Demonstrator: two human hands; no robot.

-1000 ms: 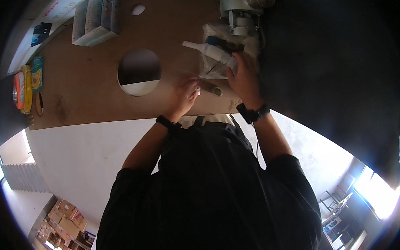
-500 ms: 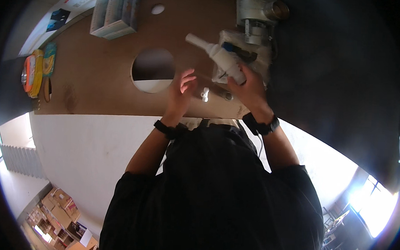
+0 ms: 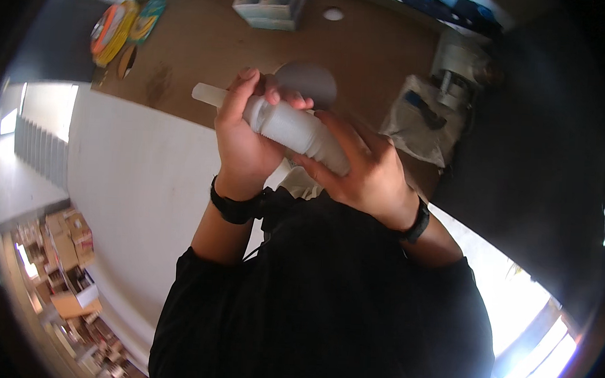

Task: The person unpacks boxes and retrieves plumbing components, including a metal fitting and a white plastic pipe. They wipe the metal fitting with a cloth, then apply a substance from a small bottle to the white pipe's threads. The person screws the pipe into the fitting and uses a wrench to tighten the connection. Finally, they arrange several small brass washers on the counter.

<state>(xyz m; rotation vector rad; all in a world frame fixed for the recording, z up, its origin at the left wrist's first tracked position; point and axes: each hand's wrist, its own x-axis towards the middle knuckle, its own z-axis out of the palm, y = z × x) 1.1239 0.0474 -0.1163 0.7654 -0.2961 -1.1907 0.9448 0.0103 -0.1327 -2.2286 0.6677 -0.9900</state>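
A white ribbed plastic drain pipe (image 3: 293, 129) is held up close in front of me, tilted, with its narrow smooth end toward the upper left. My left hand (image 3: 249, 143) is closed around its upper part, just below the narrow end, fingers over the top. My right hand (image 3: 374, 175) grips the wider lower end, thumb on the near side and fingers on the far side. That lower end is partly hidden by the right hand. Both hands wear dark bands at the wrist.
Beyond the pipe lies a brown tabletop (image 3: 200, 56) with a large round hole (image 3: 310, 81) and a smaller one (image 3: 333, 14). A pale divided box (image 3: 270, 8) stands at the back. Coloured coils (image 3: 115, 33) lie far left. On the right are a clear plastic bag (image 3: 416, 130) and a pale fitting (image 3: 460, 67).
My right hand has brought the pipe nearer and to the left. My left hand, empty before, has closed on it. The view has turned, shifting the table.
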